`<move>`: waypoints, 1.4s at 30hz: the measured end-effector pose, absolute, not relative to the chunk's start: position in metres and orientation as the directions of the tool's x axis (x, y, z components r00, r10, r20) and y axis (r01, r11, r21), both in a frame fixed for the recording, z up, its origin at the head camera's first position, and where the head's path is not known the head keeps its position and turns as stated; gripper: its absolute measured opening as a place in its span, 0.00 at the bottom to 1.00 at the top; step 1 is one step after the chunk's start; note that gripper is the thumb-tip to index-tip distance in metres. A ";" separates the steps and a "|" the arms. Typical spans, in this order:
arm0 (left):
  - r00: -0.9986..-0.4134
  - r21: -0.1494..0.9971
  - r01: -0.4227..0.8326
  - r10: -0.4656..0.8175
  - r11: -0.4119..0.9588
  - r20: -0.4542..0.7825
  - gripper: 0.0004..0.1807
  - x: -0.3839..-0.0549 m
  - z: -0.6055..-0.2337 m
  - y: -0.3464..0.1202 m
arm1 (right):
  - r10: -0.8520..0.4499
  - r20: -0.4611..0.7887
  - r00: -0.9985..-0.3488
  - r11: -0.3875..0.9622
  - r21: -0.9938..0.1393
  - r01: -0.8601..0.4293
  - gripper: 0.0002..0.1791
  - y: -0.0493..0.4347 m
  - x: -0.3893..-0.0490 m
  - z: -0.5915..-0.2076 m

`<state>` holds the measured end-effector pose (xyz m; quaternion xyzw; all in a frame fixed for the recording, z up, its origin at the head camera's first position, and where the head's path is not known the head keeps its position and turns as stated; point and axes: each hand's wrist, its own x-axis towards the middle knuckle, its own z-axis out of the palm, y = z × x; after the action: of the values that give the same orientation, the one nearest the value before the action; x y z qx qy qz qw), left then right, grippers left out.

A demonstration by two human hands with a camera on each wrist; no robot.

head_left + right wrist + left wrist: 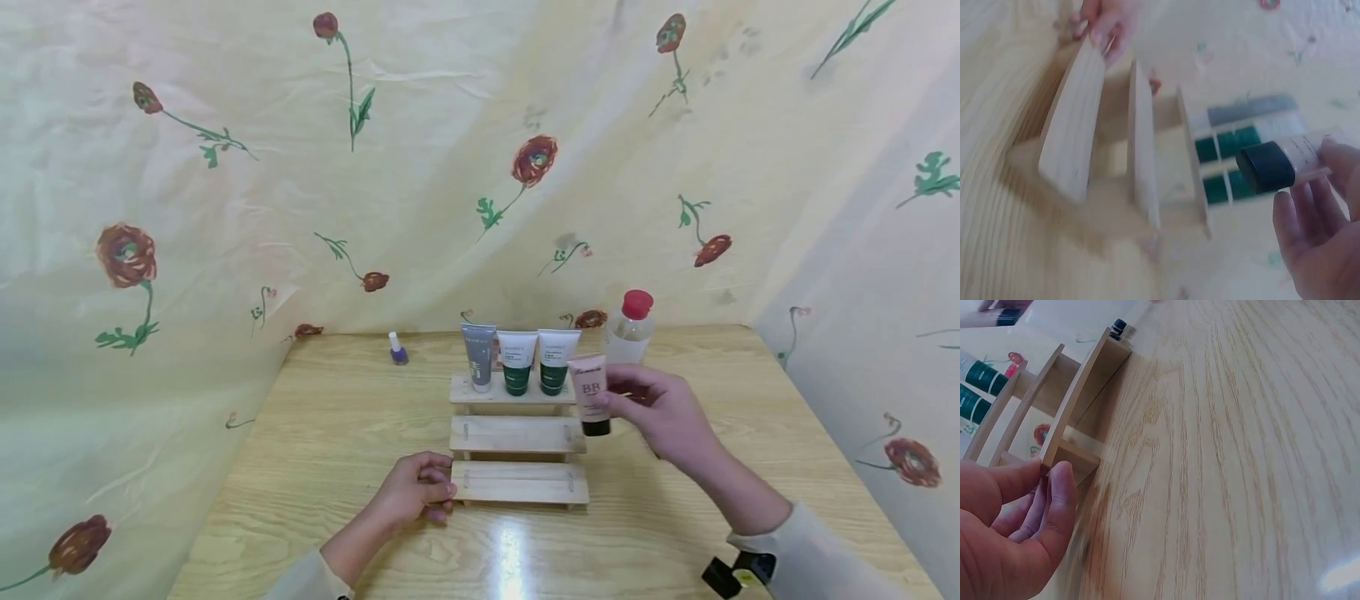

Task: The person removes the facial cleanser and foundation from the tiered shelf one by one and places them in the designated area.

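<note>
BB tube (589, 390), held up at the rack (517, 482)'s right edge in the right hand (663, 410)'s pinching fingers, could topple the nearest white tube (558, 354) if swung left carelessly, left hand (409, 493) gripping the rack's front left corner.

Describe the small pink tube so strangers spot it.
On the wood-grain table stands a pale wooden three-tier rack. At its upper right in the head view, the person's right hand holds the small pink tube. Unlike the upright white-and-green tubes, it bears a black cap.
</note>
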<state>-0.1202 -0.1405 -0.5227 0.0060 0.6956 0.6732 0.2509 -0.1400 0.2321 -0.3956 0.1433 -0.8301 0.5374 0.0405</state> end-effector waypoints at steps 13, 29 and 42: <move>-0.875 0.938 -0.334 0.340 0.091 -0.345 0.29 -0.120 -0.521 -0.141 | -0.062 0.013 -0.998 0.457 -0.889 -0.040 0.25 0.271 -0.169 -0.442; -0.876 0.937 -0.325 0.332 0.129 -0.350 0.28 -0.120 -0.519 -0.140 | -0.043 -0.104 -0.994 0.654 -0.755 0.051 0.22 0.261 -0.188 -0.484; -0.877 0.936 -0.325 0.327 0.133 -0.351 0.27 -0.119 -0.520 -0.140 | -0.031 -0.124 -0.992 0.777 -0.627 0.054 0.22 0.263 -0.199 -0.502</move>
<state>-0.1193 -0.1395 -0.5202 0.0006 0.7108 0.6583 0.2477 -0.1987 0.2626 -0.5020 -0.0063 -0.9404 0.3339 -0.0638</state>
